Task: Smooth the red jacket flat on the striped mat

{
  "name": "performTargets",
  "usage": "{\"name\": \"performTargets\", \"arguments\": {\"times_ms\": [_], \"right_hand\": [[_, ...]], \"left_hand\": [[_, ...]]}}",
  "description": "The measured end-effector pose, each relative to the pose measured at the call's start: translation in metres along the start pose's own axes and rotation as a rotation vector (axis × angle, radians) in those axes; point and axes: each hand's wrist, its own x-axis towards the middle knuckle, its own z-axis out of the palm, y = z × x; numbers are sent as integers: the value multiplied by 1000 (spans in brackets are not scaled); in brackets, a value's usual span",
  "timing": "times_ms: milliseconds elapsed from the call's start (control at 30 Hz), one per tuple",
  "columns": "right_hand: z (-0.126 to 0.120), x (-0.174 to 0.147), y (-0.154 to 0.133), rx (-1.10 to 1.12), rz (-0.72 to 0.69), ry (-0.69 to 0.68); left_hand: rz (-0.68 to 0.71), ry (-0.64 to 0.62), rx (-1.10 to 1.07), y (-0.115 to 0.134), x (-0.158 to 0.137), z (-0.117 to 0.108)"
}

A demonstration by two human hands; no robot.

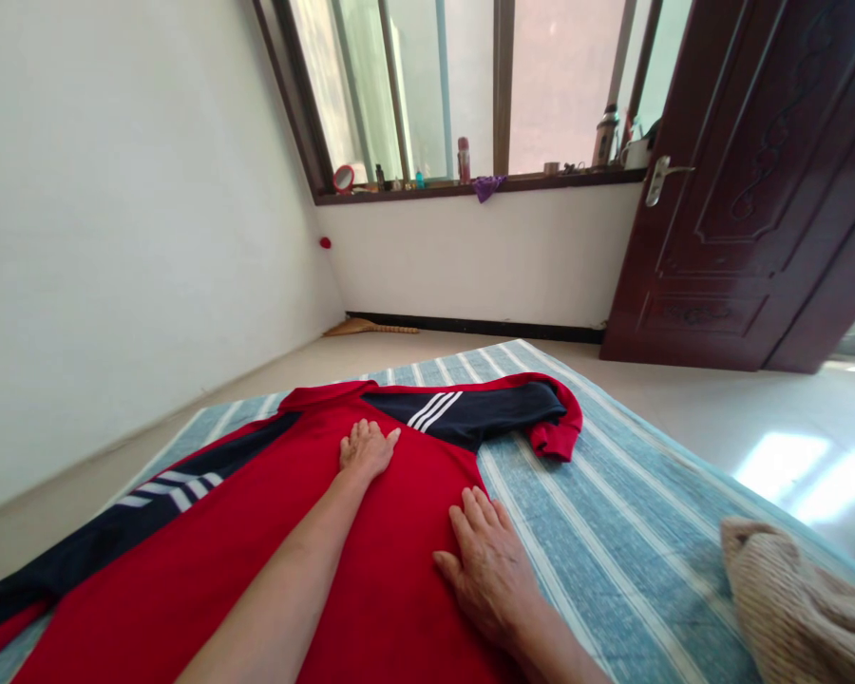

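Observation:
A red jacket (399,532) with navy sleeves and white stripes lies spread over a blue-and-white striped sheet (613,513). My left hand (368,448) rests flat on the upper part of the jacket, below the collar (328,394), its fingers stretched forward. Further right, my right hand (488,560) lies at the jacket's side edge, palm down with the fingers apart. One sleeve (513,407) reaches right and bends back at its red cuff. The other sleeve (149,499) runs down to the lower left, and its end leaves the view.
A beige knitted garment (798,598) is bunched at the lower right. Beyond the sheet, a broom (370,327) lies on the floor by the wall. Bottles, a flask (605,138) and a purple cloth (487,187) sit along the windowsill. A dark red door (727,237) stands at the right.

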Motion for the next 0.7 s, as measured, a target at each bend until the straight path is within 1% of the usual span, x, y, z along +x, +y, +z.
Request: {"name": "performTargets", "arguments": {"times_ms": [100,233,300,600,700], "right_hand": [[-1,-1,0,2,6,-10],[1,0,1,2,6,-13],[1,0,1,5,4,-12],[1,0,1,20,11,-6],[3,1,1,20,9,-6]], "left_hand": [[-27,25,6,-2,2,0],[-136,75,6,-5,3,-2],[-167,82,3,-7,4,-3],[-88,100,17,-18,10,-9],[-76,136,22,-25,8,-11]]}}
